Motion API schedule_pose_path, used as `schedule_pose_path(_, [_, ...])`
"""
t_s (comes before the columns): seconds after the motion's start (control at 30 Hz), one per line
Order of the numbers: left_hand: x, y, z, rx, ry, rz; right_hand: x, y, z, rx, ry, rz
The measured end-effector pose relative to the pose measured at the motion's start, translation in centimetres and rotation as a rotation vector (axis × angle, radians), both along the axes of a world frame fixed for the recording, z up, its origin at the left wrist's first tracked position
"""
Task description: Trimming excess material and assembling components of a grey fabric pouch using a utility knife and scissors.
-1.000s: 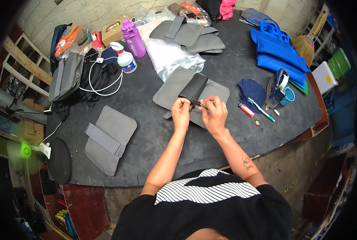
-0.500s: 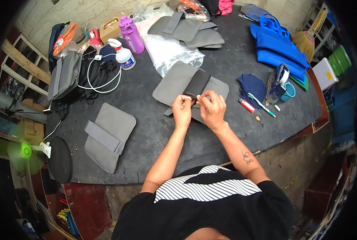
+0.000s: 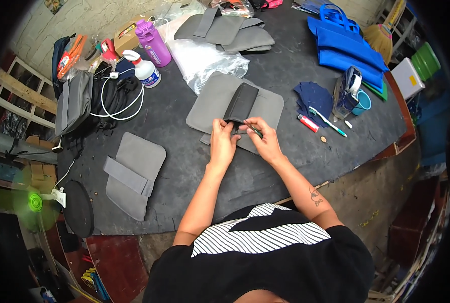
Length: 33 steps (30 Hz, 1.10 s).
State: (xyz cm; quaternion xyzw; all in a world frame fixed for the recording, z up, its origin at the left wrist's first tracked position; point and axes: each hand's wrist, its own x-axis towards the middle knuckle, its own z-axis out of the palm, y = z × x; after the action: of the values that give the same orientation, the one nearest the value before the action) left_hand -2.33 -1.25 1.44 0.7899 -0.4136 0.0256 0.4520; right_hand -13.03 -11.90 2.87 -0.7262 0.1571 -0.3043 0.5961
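Note:
In front of me lies a grey padded fabric panel [image 3: 204, 103] with a wide black strap [image 3: 243, 101] across its middle. My left hand [image 3: 222, 144] pinches the near end of that strap, its fingertips at the strap's edge. Close by on the right, my right hand [image 3: 265, 141] is closed around a slim dark tool [image 3: 254, 130], its tip pointing at the strap end. Fingers cover most of the tool, so its exact kind cannot be made out. A second grey panel [image 3: 136, 164] with a lighter grey strap rests to the left.
More grey panels [image 3: 220, 30] are piled at the back beside clear plastic [image 3: 204, 65]. A purple bottle [image 3: 153, 43], spray bottle [image 3: 146, 70] and white cable [image 3: 115, 117] stand back left. Rightward are a toothbrush [image 3: 328, 122], red lighter [image 3: 308, 123], blue bag [image 3: 343, 50] and cup [image 3: 362, 102].
My hands have come slightly lower over the strap end, and the right wrist has turned so that the slim dark tool shows. The whole view has shifted a little.

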Motion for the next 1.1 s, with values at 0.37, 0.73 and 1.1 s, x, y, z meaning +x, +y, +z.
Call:
schedule_pose_path(0.37, [2.7, -1.0, -2.6, 0.231, -0.214, -0.093, 2.2, -4.2, -0.9, 0.069, 0.006, -0.181])
schedule_pose_path(0.73, [5.4, -3.7, -0.1, 0.245, 0.854, -0.306, -0.5, -3.5, 0.2, -0.056, 0.187, -0.142])
schedule_pose_path(1.1, [4.7, -3.9, -1.1, 0.237, 0.826, -0.269, -2.3, -1.6, 0.2, -0.956, 0.206, -0.346])
